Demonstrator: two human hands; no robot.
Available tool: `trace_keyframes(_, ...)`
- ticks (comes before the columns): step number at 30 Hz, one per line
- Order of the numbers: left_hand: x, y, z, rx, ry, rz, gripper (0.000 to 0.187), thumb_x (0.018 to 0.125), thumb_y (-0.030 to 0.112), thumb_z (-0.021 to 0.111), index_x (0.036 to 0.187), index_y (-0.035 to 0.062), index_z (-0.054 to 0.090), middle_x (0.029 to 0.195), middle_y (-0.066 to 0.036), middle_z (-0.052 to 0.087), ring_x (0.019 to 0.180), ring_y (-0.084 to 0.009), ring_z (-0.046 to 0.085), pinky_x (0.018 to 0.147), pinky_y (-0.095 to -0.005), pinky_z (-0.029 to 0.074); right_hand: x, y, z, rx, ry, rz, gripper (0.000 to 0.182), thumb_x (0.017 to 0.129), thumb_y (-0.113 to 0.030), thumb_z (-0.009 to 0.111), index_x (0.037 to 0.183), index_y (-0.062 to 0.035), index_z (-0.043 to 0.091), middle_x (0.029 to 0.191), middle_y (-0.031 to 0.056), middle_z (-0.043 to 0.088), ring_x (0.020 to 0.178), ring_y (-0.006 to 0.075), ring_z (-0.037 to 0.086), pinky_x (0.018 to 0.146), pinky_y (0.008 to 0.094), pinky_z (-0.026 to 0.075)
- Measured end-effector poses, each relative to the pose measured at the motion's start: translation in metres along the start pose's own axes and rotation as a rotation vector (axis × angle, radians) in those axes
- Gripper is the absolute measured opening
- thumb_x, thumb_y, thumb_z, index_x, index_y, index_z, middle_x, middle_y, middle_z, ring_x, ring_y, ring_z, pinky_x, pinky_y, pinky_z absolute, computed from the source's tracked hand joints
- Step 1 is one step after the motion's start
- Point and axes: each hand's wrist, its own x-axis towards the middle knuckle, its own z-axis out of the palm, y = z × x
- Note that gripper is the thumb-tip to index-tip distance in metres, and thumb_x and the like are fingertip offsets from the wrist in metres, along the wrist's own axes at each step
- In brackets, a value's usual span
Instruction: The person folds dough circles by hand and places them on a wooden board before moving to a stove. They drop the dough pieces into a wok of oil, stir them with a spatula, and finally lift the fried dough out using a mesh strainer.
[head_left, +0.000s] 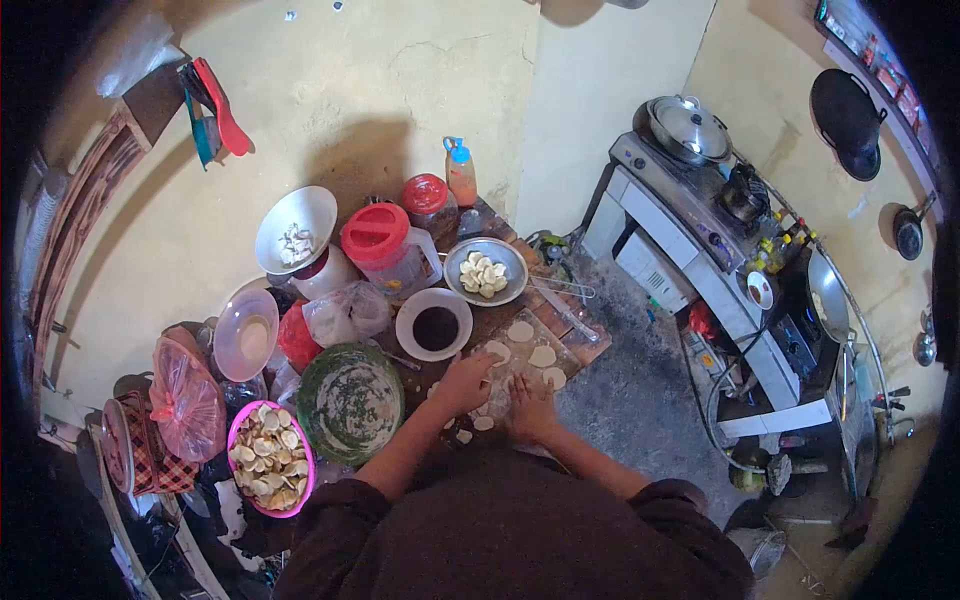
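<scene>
My left hand (466, 383) rests over the floured board, its fingers stretched toward a flat round dough piece (497, 351). Lower and to the right, my right hand (531, 408) lies with its fingers spread on the board (566, 345). Several thin dough rounds lie about the hands, among them one dough round (543, 356) above the right hand and another (521, 331) higher up. What lies directly under my fingers is hidden. Behind the board stands a metal bowl (519, 265) of pale folded dough pieces. A white bowl (434, 298) with dark contents is beside it.
Left of my arms are a green floury basin (350, 400) and a pink-rimmed basket (306, 492) of folded pieces. A red-lidded jug (408, 262) and a blue-capped bottle (460, 182) stand at the back. A knife (570, 318) lies at the board's right. Rightward is a stove (690, 190).
</scene>
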Motion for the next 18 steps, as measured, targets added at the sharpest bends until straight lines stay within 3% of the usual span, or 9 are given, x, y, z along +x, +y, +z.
trace_keyframes(2,-0.005,-0.011,0.012,-0.023,0.046,0.045,0.051,0.067,0.003,0.053,0.118,0.0074,0.052,0.121,-0.017,0.052,0.119,-0.0325,0.043,0.1,-0.0538,0.027,0.014,0.005,-0.024,0.174,-0.348,0.077,0.072,0.085,-0.048,0.038,0.137,0.0002,0.026,0.146,0.0163,0.018,0.136,0.0282,0.016,0.101,0.0663,0.003)
trace_keyframes(9,-0.015,-0.004,0.013,-0.134,0.142,0.064,0.047,0.065,0.0,0.05,0.112,0.0053,0.056,0.11,-0.017,0.057,0.104,-0.0344,0.052,0.093,-0.0413,0.038,0.007,0.001,-0.011,0.066,-0.251,-0.008,0.072,0.087,-0.049,0.035,0.138,0.0007,0.023,0.147,0.0158,0.015,0.136,0.0289,0.013,0.101,0.0661,0.006)
trace_keyframes(11,-0.02,-0.001,0.014,-0.15,0.15,0.071,0.047,0.065,-0.001,0.049,0.112,0.005,0.056,0.11,-0.017,0.057,0.103,-0.0343,0.052,0.091,-0.0401,0.039,0.028,0.028,-0.046,0.582,-0.569,-0.105,0.074,0.087,-0.05,0.035,0.138,0.0012,0.02,0.148,0.0169,0.009,0.137,0.0299,0.011,0.102,0.0646,0.006)
trace_keyframes(12,-0.017,0.0,0.013,-0.164,0.165,0.084,0.047,0.065,-0.002,0.048,0.111,0.0047,0.057,0.109,-0.018,0.057,0.102,-0.0342,0.053,0.09,-0.0389,0.041,0.023,0.026,-0.037,0.576,-0.558,-0.102,0.074,0.087,-0.05,0.035,0.138,0.0012,0.02,0.148,0.0169,0.009,0.137,0.0299,0.011,0.102,0.0646,0.006)
trace_keyframes(14,-0.015,-0.004,0.018,-0.194,0.196,0.092,0.048,0.065,-0.003,0.047,0.111,0.0046,0.057,0.108,-0.018,0.057,0.102,-0.034,0.053,0.089,-0.0393,0.041,0.005,0.013,-0.007,0.215,-0.351,-0.067,0.077,0.086,-0.051,0.036,0.139,0.0017,0.016,0.149,0.0156,0.005,0.137,0.0296,0.009,0.102,0.0634,0.006)
trace_keyframes(18,-0.017,-0.012,0.027,-0.188,0.262,0.122,0.048,0.064,-0.006,0.046,0.11,0.0044,0.057,0.106,-0.017,0.058,0.1,-0.0335,0.054,0.089,-0.0391,0.041,0.007,0.007,-0.02,0.09,-0.379,-0.057,0.078,0.086,-0.051,0.036,0.139,0.0023,0.013,0.149,0.015,0.004,0.137,0.0289,0.007,0.102,0.0632,0.007)
